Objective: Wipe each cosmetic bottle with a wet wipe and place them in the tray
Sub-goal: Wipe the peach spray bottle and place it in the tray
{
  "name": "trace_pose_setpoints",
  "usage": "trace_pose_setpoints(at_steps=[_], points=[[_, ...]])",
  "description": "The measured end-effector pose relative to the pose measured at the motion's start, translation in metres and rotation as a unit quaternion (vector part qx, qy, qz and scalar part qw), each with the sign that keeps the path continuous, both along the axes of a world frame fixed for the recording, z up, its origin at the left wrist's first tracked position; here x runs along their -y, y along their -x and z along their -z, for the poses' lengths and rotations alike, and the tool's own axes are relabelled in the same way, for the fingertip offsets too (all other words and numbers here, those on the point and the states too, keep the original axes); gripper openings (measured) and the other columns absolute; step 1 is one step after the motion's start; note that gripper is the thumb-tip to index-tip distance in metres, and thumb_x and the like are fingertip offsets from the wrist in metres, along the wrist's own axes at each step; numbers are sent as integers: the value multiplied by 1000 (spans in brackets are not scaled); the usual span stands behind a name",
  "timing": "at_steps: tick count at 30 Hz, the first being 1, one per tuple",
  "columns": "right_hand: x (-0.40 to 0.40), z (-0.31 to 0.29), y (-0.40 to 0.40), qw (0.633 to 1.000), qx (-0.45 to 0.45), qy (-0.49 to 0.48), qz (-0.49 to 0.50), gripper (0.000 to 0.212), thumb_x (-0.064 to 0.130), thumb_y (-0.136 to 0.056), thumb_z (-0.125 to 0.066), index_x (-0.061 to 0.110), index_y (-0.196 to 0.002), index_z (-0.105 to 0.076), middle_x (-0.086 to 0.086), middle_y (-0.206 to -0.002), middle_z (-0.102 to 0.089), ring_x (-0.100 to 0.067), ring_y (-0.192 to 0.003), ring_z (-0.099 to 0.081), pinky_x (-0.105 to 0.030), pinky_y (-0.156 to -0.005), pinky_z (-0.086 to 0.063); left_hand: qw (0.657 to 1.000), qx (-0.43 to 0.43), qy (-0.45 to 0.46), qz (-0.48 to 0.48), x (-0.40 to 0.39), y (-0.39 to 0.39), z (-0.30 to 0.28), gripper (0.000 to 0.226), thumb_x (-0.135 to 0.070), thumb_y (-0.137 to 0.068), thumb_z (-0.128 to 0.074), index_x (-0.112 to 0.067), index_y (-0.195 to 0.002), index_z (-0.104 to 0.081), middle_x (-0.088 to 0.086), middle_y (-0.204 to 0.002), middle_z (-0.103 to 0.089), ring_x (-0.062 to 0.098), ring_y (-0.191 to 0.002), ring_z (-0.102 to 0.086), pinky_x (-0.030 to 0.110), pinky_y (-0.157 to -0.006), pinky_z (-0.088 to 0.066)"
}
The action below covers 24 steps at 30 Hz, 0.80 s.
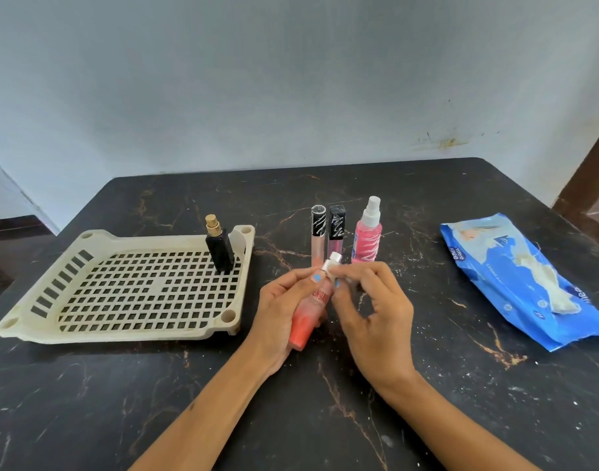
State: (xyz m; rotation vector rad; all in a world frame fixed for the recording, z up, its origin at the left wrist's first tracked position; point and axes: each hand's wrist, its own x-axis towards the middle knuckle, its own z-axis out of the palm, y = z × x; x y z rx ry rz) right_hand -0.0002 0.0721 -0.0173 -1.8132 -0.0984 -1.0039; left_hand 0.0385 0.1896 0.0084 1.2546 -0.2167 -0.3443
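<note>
Tray at left holds one black bottle. Left hand grips the orange bottle — long axis tilted up-right — while right hand pinches a wipe at its cap.

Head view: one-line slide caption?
Both hands wipe an orange bottle; one black bottle stands in the tray.

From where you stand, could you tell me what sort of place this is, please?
Probably a room in a home, not a shop or lab: a dark marble-patterned table stands against a plain painted wall with scuff marks, and a worn plastic tray and wet wipe pack lie on it.
</note>
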Motion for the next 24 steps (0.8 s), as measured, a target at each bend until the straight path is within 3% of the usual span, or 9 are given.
trace_pose_setpoints(at_steps=[3, 6, 8, 11, 15, 20, 24], points=[[5, -1, -4, 999, -20, -28, 10, 16, 4, -86, -63, 13, -97, -71, 4, -89, -62, -5, -79, -57, -9, -70, -44, 1000, -10, -20, 3, -1, 2, -1, 20, -24, -71, -66, -18, -88, -74, 9, -77, -68, 16, -55, -58, 23, -48, -49], [2, 0, -1, 999, -19, -29, -13, 16, -3, -82, -68, 10, -92, -71, 3, -86, -64, -6, -75, -60, -12, -67, -47, 999, -19, 22, -27, 1, 1, 1, 29, -22, -72, -60, -13, -98, -70, 10, -84, -71, 17, -66, -64, 24, -56, -54], [-3, 1, 4, 999, -13, -2, -49, 14, -2, -76, -70, 8, -86, -72, 1, -82, -66, -10, -70, -62, -18, -63, -51, 996, -39, 61, -50, 1, -1, 1, 24, -17, -81, -54, -7, -101, -65, 11, -83, -71, 17, -71, -67, 25, -62, -56], [-11, 2, 8, 993, 1, 68, -92, 13, 1, -72, -69, 7, -82, -73, -2, -80, -64, -10, -70, -61, -19, -64, -51, 994, -70, 62, -50, -1, -3, 0, 21, -12, -93, -42, -2, -96, -60, 14, -76, -69, 19, -66, -67, 28, -57, -55], [-6, 2, 3, 999, 3, 29, -21, 18, 1, -76, -72, 10, -91, -74, -1, -83, -63, -5, -71, -59, -10, -68, -48, 997, -56, 41, -26, -1, -2, -2, 14, -17, -85, -54, -5, -82, -60, 10, -70, -62, 14, -58, -59, 22, -52, -50], [4, 1, -2, 1000, 0, -27, -1, 20, 4, -84, -67, 13, -101, -72, 4, -93, -62, 0, -83, -59, -7, -71, -45, 999, -34, -4, -11, -1, 1, -2, 26, -23, -73, -63, -4, -90, -63, 8, -72, -65, 14, -56, -59, 23, -49, -49], [1, 3, -1, 999, 8, -20, -27, 16, -2, -77, -71, 6, -90, -75, -2, -83, -65, -5, -70, -60, -10, -65, -48, 999, -37, 23, -30, 1, 1, -1, 32, -24, -77, -57, 1, -96, -63, 9, -73, -66, 15, -61, -62, 23, -53, -51]])
